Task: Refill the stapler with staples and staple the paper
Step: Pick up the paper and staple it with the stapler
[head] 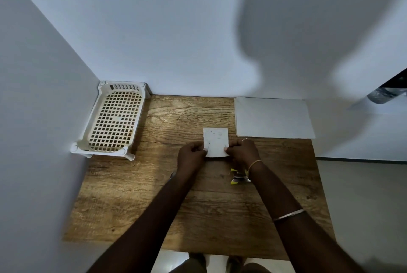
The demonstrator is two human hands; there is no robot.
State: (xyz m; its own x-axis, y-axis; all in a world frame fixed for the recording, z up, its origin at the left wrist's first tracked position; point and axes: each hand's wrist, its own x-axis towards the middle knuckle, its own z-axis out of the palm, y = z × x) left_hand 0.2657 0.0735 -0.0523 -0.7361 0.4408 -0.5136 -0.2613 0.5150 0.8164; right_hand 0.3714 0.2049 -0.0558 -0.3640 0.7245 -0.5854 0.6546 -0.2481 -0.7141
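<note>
A small white folded paper (216, 140) with faint marks lies at the middle of the wooden table (154, 195). My left hand (191, 156) pinches its lower left edge and my right hand (243, 152) pinches its lower right edge. Just below my right wrist, a small yellow and silver stapler (238, 177) rests on the table, partly hidden by that wrist. I cannot make out any loose staples.
A cream plastic basket tray (114, 119) with a grid floor stands at the back left, against the wall corner. A stack of white sheets (274, 117) lies at the back right. The table's right edge drops to the floor.
</note>
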